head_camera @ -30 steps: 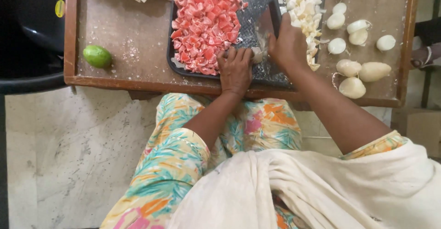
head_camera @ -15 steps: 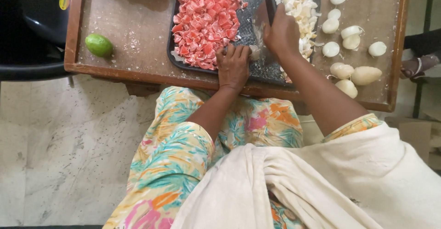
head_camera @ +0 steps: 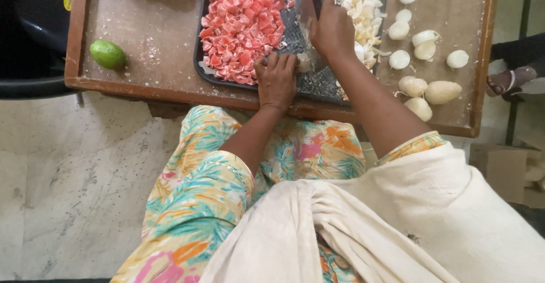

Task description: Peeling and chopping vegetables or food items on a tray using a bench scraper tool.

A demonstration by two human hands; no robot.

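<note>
The step looks like chopping: the right hand [head_camera: 334, 28] grips a knife [head_camera: 311, 10], fingers wrapped round its handle, while the left hand [head_camera: 276, 78] pins a pale piece [head_camera: 305, 63], fingers curled, on the black tray [head_camera: 306, 84], close to the tabletop [head_camera: 153, 39] near edge. Open room lies left, toward the lime [head_camera: 108, 54].

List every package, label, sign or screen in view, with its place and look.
Yellow sticker: small and roundish, on the black object at the far left edge, beyond the wooden table.
Cardboard box: plain brown, on the floor at the right edge, beside the person's white cloth.
No signs or screens show.
</note>
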